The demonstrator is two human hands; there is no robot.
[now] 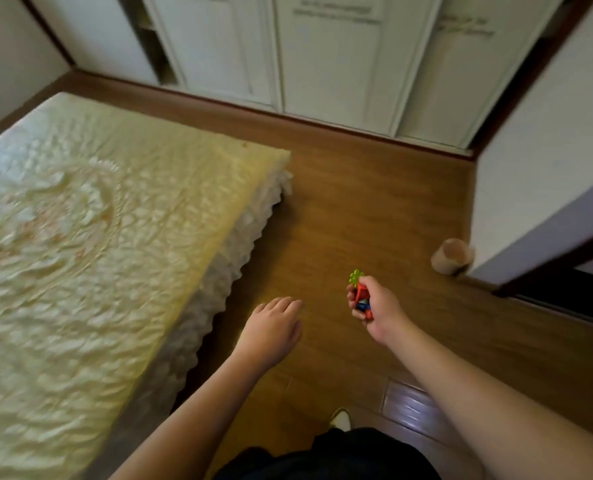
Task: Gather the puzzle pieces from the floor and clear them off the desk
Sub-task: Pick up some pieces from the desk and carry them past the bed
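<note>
Right hand (374,306): fingers curled round crowded puzzle pieces (361,299); protruding green piece (356,276) liable to slip; left hand (274,329) relaxed, empty

This was a bedroom in a home. A bed (80,237) with a pale yellow quilted bedspread and a white scalloped lace skirt filled the left side, standing on a brown wood-plank floor (374,209). A white built-in wardrobe (323,57) with panelled sliding doors ran along the far wall, edged by dark wood skirting. At the right stood a white wall corner (548,168) beside a dark-framed doorway.
</note>
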